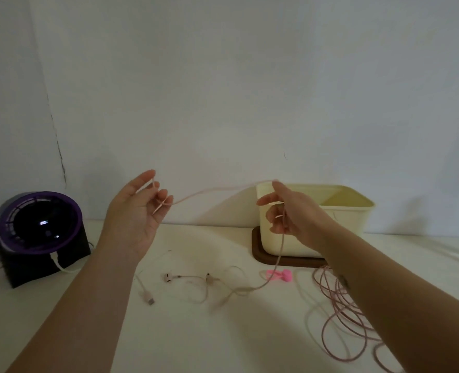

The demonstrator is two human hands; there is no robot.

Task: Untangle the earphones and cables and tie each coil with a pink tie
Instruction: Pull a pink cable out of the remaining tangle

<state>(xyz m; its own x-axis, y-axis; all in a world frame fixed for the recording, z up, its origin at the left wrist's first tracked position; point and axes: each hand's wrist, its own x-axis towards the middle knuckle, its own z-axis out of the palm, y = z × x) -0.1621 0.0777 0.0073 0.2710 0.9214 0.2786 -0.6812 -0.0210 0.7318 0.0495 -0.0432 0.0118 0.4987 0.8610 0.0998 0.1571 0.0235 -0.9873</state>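
Observation:
A thin pale pink cable [217, 189] stretches in the air between my two raised hands. My left hand [136, 214] pinches one end of it between thumb and fingertips. My right hand [287, 211] pinches it further along, and the rest hangs down to the table. Pale earphones [169, 277] and more thin cable lie tangled on the table below, with a plug end [148, 298] at the left. A pink tie [278, 275] lies by the box. A darker pink cable [338, 305] lies in loose loops under my right forearm.
A cream box [352, 211] stands on a brown tray [266, 258] at the back right. At the left a black and purple fan [38, 230] stands with a white cable plugged in. A wall is close behind the white table [223, 340].

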